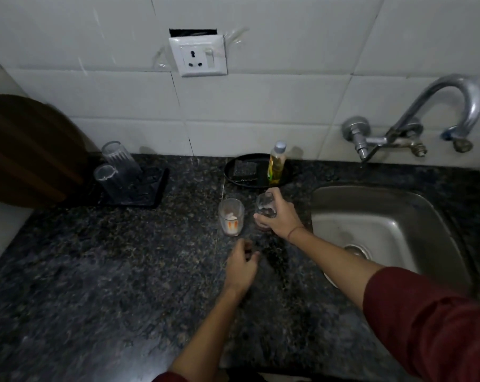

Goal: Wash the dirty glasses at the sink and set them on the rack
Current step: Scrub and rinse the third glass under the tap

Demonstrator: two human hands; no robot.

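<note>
Two dirty glasses stand on the dark granite counter left of the sink (415, 205). My right hand (280, 216) grips the right glass (265, 205) around its side, thumb and fingers wrapped round it. The left glass (231, 216), with white and orange residue at its bottom, stands free beside it. My left hand (243, 264) hovers over the counter just in front of the glasses, fingers loosely curled, holding nothing. At the back left, a black rack (148, 188) carries two clear glasses (117, 158) turned upside down.
A black tray (233, 172) behind the glasses holds a scrub sponge (244, 169) and a bottle of yellow dish soap (276, 164). The tap (437, 111) arches over the steel sink. A brown round board (26, 150) leans at the far left. A wall socket (197, 55) sits above.
</note>
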